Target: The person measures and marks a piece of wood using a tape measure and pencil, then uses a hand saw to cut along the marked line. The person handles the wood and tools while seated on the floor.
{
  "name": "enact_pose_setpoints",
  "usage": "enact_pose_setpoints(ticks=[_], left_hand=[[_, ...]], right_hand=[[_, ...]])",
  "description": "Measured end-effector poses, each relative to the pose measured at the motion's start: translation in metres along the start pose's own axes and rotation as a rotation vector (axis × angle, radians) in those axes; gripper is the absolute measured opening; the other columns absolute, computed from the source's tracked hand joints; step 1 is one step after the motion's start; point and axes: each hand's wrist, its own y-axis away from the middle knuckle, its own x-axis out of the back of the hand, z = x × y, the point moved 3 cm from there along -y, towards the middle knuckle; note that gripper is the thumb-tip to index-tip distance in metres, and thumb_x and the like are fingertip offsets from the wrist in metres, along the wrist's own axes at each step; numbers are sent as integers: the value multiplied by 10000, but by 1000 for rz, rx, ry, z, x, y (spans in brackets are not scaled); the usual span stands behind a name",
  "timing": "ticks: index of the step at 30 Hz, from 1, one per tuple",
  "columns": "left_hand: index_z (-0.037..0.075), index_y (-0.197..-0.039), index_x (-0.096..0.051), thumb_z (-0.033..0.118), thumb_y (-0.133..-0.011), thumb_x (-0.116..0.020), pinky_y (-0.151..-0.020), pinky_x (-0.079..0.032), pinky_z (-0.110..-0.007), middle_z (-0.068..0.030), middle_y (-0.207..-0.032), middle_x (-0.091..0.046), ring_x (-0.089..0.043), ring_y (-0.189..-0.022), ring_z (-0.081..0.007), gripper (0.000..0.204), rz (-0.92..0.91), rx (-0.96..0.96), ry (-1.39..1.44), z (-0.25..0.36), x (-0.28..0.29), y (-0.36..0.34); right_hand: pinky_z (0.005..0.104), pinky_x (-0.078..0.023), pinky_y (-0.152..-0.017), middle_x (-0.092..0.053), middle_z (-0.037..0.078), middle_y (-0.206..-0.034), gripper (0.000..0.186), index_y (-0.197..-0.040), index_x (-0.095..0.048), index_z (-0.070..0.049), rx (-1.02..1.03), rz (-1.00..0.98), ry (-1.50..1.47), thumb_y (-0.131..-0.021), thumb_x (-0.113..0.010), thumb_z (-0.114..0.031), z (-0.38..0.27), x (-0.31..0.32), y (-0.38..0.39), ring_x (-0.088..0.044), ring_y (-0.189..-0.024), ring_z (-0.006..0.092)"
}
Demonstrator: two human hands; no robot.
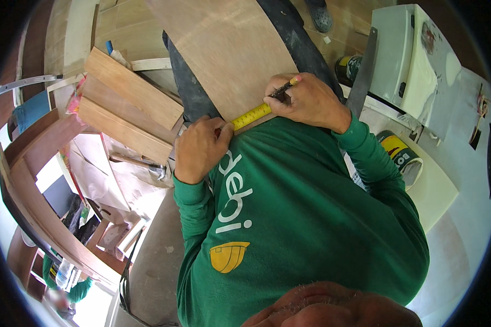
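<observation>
A plywood board (221, 49) lies across my lap, its near end against my green shirt. A yellow tape measure (250, 116) is stretched along that end. My left hand (202, 144) is closed on the tape at the board's left corner, mostly hiding what is under its fingers. My right hand (305, 103) grips a dark pencil (283, 87) with a pinkish tip and rests at the tape's other end, on the board's right side.
Loose wood planks (133, 90) and wooden frames (71, 207) lie to the left. At right are a long saw blade (363, 71), a white cabinet (398, 54) and paint cans (398, 152). A shoe (321, 16) shows up top; a person in green (82, 289) appears lower left.
</observation>
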Motion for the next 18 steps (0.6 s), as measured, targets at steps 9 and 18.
enact_pose_setpoints(ticks=[9,18], left_hand=[[127,-986,-833,339,-999,-671,-740,-584,-539,-157,-925,-737,-743,-856,-406,267,150,-87,-1,0,7,14],[14,-999,-792,312,-1044,-664,-838,-563,-511,-216,-993,-731,-700,-930,-431,328,491,-172,360,-28,37,-16]], right_hand=[[320,-542,-758,-701,77,-1016,148,-1141,-748,-1,-106,191,-393,-1072,-678,-112,-8,19,17,-655,-828,150],[423,-493,-1133,-746,215,-1375,455,-1399,-692,-3,-246,533,62,-1167,-586,-380,18,78,-27,-695,-1299,354]])
